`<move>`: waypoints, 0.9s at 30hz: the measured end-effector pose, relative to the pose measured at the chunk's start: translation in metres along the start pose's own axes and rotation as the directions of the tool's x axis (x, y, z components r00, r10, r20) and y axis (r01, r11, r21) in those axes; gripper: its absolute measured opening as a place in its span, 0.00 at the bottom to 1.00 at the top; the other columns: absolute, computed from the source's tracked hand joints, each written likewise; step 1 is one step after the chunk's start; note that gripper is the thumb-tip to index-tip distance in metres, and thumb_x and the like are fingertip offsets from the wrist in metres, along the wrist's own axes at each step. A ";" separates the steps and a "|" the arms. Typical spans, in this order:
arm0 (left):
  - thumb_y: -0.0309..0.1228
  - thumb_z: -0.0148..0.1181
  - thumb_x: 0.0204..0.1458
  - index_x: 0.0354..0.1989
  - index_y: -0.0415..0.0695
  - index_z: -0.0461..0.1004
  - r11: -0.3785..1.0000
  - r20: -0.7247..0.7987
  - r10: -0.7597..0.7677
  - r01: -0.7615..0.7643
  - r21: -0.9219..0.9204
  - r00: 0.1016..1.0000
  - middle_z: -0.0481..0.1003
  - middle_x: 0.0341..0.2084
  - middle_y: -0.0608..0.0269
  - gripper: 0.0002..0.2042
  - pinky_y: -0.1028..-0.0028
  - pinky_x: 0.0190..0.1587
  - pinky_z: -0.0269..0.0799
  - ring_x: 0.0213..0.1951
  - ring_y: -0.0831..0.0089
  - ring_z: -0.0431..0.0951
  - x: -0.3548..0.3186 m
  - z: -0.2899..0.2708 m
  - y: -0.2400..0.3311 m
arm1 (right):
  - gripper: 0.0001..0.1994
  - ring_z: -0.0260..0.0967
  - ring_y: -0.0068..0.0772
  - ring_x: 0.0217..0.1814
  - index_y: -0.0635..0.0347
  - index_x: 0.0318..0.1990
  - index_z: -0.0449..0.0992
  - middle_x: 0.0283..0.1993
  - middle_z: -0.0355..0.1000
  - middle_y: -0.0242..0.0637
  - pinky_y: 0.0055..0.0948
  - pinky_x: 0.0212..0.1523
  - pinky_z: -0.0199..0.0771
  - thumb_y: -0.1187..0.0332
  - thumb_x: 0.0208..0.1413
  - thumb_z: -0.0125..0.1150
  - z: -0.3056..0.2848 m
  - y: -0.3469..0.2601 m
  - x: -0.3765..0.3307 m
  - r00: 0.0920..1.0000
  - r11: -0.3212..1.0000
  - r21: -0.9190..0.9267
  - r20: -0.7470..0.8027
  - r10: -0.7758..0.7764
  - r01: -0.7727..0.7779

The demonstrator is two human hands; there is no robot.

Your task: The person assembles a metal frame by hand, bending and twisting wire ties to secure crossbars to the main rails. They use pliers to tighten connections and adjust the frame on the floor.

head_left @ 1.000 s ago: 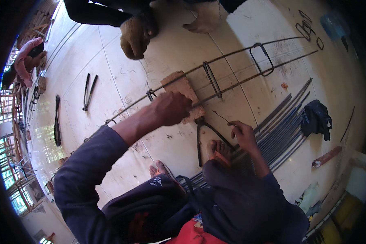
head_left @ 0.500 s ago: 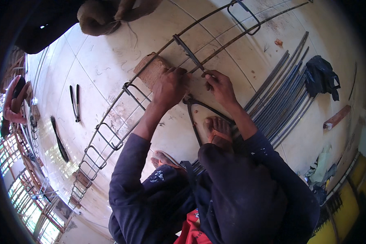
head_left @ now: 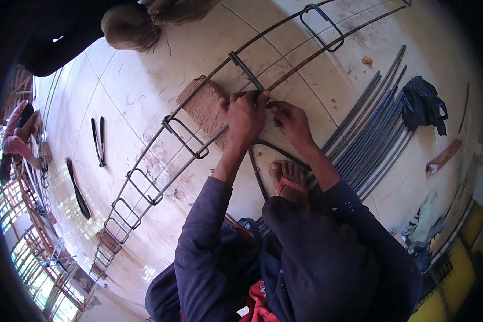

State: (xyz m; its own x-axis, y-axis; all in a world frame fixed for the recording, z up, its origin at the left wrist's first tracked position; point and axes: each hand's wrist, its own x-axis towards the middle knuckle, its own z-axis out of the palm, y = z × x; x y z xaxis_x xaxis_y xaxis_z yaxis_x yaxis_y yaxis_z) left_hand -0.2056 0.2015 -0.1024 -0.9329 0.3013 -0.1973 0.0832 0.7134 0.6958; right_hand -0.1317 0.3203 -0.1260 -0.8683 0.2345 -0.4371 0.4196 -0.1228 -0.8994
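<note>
A long cage of steel rebar point(head_left: 307, 63) with square stirrups runs slantwise across the tiled floor, resting partly on a rough brick point(head_left: 203, 107). My left hand point(head_left: 245, 122) is closed at the near rod, where one stirrup point(head_left: 246, 70) meets it. Close beside it my right hand point(head_left: 292, 124) has thumb and fingers pinched together at the same joint. Whatever is between the fingers of either hand is too small or hidden. Below my hands, a pair of pincers point(head_left: 280, 151) shows its spread dark handles by my foot; my left hand covers its head.
A bundle of steel rods point(head_left: 367, 134) lies at right, with a black plastic bag point(head_left: 424, 102) at its far end. Another brick point(head_left: 444, 156) is farther right. At left lie a two-handled tool point(head_left: 98, 142) and a dark wire bundle point(head_left: 78, 188). Another person point(head_left: 20, 137) is at far left.
My left hand has moved right and slightly up along the rod, close to my right hand. It uncovers more of the brick. My right hand stays nearly in place.
</note>
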 end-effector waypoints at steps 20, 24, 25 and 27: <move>0.44 0.54 0.51 0.34 0.49 0.81 0.999 -0.145 -0.026 0.030 0.028 0.989 0.77 0.31 0.54 0.14 0.58 0.53 0.51 0.45 0.60 0.71 -0.005 0.000 0.009 | 0.06 0.71 0.48 0.29 0.62 0.34 0.78 0.29 0.74 0.45 0.37 0.31 0.70 0.72 0.48 0.58 -0.027 -0.061 0.001 0.811 0.352 -0.777 0.324 -0.487 0.521; 0.44 0.54 0.50 0.33 0.48 0.81 0.997 -0.076 -0.058 0.061 0.042 0.995 0.77 0.29 0.54 0.14 0.59 0.53 0.52 0.44 0.60 0.71 -0.005 -0.003 0.012 | 0.07 0.71 0.50 0.33 0.61 0.34 0.78 0.29 0.73 0.46 0.42 0.35 0.69 0.71 0.47 0.58 -0.032 -0.093 0.023 0.786 0.183 -0.779 0.530 -0.318 0.600; 0.44 0.55 0.50 0.33 0.48 0.81 0.996 -0.066 -0.078 0.081 0.039 0.995 0.77 0.28 0.54 0.14 0.59 0.52 0.52 0.43 0.60 0.72 -0.005 -0.006 0.013 | 0.08 0.71 0.50 0.33 0.61 0.34 0.78 0.29 0.73 0.46 0.42 0.36 0.69 0.71 0.47 0.58 -0.030 -0.100 0.026 0.753 0.188 -0.741 0.574 -0.321 0.645; 0.44 0.55 0.49 0.33 0.48 0.81 0.997 -0.093 -0.077 0.077 -0.002 0.993 0.76 0.28 0.53 0.14 0.59 0.52 0.52 0.42 0.60 0.72 -0.004 -0.006 0.012 | 0.08 0.71 0.51 0.34 0.61 0.35 0.78 0.29 0.73 0.46 0.43 0.36 0.69 0.71 0.47 0.57 -0.027 -0.109 0.022 0.769 0.149 -0.763 0.583 -0.263 0.629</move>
State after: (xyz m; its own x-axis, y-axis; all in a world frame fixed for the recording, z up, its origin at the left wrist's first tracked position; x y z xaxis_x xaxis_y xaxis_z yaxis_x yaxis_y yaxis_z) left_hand -0.2027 0.2054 -0.0889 -0.9651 0.1850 -0.1852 0.0102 0.7336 0.6796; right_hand -0.1897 0.3648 -0.0375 -0.9321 -0.3495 -0.0945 -0.2822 0.8648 -0.4152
